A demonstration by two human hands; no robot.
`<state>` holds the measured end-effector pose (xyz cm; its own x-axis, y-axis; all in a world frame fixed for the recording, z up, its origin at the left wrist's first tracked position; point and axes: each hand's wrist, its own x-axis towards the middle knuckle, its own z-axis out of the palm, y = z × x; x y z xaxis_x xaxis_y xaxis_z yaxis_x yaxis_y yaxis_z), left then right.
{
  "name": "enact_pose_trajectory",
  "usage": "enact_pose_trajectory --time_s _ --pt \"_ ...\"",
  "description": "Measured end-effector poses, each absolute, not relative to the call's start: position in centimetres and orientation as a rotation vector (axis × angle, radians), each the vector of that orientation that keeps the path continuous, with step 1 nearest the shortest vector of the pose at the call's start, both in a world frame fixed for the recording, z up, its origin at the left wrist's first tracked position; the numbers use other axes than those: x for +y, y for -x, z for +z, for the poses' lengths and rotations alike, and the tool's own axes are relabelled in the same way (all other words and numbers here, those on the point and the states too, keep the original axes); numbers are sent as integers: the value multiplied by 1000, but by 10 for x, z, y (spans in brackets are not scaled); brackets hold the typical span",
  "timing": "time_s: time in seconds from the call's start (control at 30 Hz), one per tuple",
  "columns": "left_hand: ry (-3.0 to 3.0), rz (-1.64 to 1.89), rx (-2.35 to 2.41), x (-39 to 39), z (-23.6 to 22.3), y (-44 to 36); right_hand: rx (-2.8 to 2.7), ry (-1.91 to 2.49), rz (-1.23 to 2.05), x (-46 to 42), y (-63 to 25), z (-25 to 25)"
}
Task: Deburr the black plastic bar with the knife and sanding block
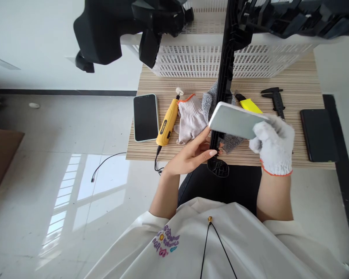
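Observation:
My bare left hand [192, 155] is closed around the lower part of a long black plastic part [226, 69], thumb and fingers on either side of it. The part runs up from my lap past the table edge toward the baskets. My right hand [273, 141], in a white knit glove with an orange hem, grips the right end of a flat, pale grey slab [235, 121] with rounded corners and a white edge. The slab's left end overlaps the black part in view; whether they touch I cannot tell. Behind the part lies a grey speckled cloth or glove [209, 101], partly hidden.
On the table [304, 87] lie a phone in a pale case [145, 117], a yellow rotary tool [167, 122], a white glove [191, 120], a yellow-handled cutter [250, 105], black calipers [277, 101] and a black phone [320, 135]. White baskets [189, 62] and black plastic parts [104, 31] are behind.

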<state>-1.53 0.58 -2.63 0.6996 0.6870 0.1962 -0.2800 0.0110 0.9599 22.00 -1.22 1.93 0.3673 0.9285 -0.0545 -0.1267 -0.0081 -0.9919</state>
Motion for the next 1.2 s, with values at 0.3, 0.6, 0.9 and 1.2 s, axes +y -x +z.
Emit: enact_pose_trajectory --time_s 0.3,0.6,0.9,1.2 --pt "-1401 818 454 5 -28 14 -1097 1282 1145 -10 -201 22" --pt "-1378 745 431 5 -24 16 -703 1364 793 -4 -200 17" --pt "-1380 743 395 6 -25 15 -704 1386 667 -10 -193 29" --pt "-1424 752 390 7 -26 16 -609 1423 643 -3 -199 33"
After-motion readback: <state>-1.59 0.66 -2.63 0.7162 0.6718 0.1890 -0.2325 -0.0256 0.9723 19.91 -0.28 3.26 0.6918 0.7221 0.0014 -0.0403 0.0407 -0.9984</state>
